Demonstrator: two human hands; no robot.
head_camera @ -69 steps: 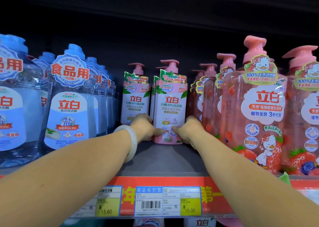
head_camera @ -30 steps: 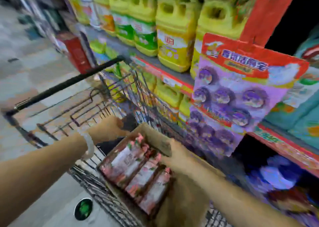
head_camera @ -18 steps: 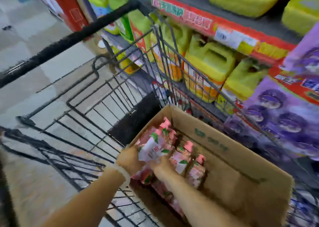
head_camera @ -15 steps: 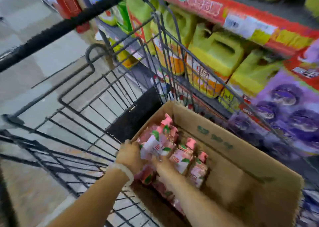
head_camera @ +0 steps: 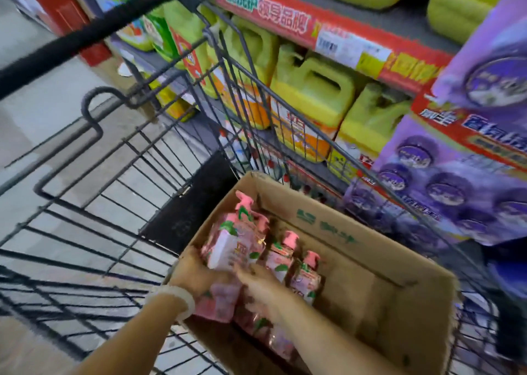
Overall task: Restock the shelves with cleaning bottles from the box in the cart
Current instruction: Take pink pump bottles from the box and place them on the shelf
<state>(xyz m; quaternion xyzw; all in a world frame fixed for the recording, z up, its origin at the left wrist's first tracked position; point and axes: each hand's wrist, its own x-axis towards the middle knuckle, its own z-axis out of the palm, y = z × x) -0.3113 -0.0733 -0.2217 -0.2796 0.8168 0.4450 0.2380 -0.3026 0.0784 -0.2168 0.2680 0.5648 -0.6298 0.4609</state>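
I've got both hands down in the box (head_camera: 336, 226): left hand (head_camera: 196, 272) grips the near-left pink bottle (head_camera: 228, 246), pump pointing far. Right hand (head_camera: 256, 282) touches it from the right, fingers loose.

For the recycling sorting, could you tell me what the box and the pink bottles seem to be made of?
Box: matte brown cardboard, apparently corrugated, with folded flaps and green print. Pink pump bottles: probably glossy plastic with printed labels; blur leaves this uncertain.
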